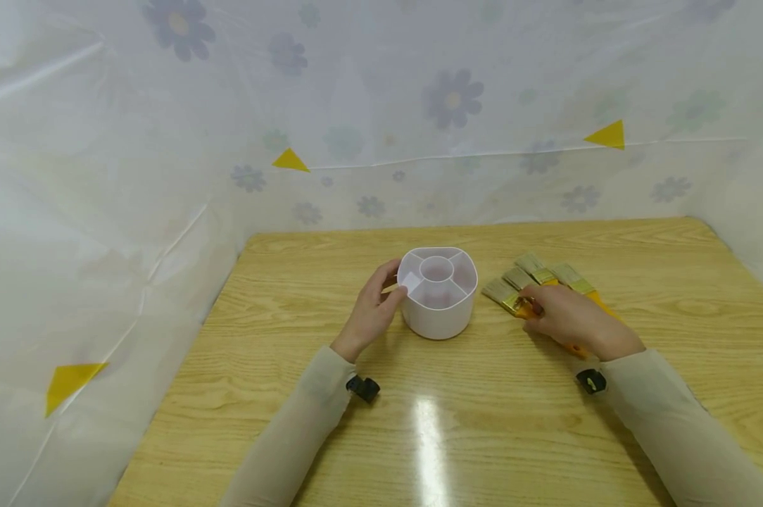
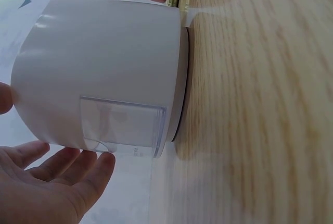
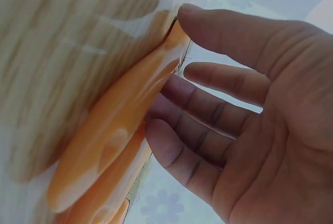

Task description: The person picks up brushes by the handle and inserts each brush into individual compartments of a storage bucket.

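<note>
A round white organizer (image 1: 437,320) with several compartments stands upright on the table. My left hand (image 1: 371,310) rests against its left side, with the thumb at the rim and the fingertips touching the wall beside a clear label pocket (image 2: 122,122). To the right lie several flat paintbrushes (image 1: 574,278) with pale bristles, gold ferrules and orange handles. My right hand (image 1: 574,320) pinches the leftmost paintbrush (image 1: 503,294) near its ferrule, between thumb and fingers. In the right wrist view its orange handle (image 3: 112,120) lies low over the wood, with other handles beneath the fingers.
The wood-grain table (image 1: 280,394) reaches back to a plastic sheet (image 1: 381,91) with a flower print. Yellow tape pieces (image 1: 291,160) mark the sheet. A second sheet (image 1: 90,232) runs along the table's left edge.
</note>
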`<state>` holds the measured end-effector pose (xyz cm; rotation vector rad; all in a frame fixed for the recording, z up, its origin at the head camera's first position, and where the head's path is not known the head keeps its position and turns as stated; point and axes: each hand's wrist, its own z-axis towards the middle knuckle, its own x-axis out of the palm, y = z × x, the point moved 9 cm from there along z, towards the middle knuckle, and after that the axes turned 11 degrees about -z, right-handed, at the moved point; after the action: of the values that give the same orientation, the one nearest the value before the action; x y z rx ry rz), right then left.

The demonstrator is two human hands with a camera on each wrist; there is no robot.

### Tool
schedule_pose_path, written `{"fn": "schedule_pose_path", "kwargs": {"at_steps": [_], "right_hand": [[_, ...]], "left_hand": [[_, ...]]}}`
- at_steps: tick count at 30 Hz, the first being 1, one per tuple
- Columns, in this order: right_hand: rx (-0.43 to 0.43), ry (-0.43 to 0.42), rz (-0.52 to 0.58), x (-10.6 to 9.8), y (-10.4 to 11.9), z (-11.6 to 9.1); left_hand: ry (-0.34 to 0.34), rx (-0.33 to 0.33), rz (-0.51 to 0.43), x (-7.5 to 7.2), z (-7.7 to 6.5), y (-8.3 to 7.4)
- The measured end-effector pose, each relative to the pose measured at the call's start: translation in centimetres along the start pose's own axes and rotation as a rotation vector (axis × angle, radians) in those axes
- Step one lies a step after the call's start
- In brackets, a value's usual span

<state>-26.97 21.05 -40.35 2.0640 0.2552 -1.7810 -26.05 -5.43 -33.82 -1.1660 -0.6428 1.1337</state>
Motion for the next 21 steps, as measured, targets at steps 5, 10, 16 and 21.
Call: {"fn": "schedule_pose_path", "kwargs": {"at_steps": [5, 10, 16, 21], "right_hand": [[0.014, 0.022, -0.007, 0.1, -0.1, 0.3], [0.018, 0.036, -0.015, 0.2, 0.0, 0.7], [0.019, 0.058, 0.012, 0.2, 0.2, 1.1], [0.006, 0.06, 0.03, 0.2, 0.5, 1.2]], "left_hand": [[-0.002, -0.002, -0.004, 0.0, 0.0, 0.0], [-0.003, -0.004, -0.011, 0.0, 0.0, 0.1], [0.0, -0.007, 0.002, 0.0, -0.1, 0.1], [0.0, -0.006, 0.012, 0.0, 0.0, 0.1]]}}
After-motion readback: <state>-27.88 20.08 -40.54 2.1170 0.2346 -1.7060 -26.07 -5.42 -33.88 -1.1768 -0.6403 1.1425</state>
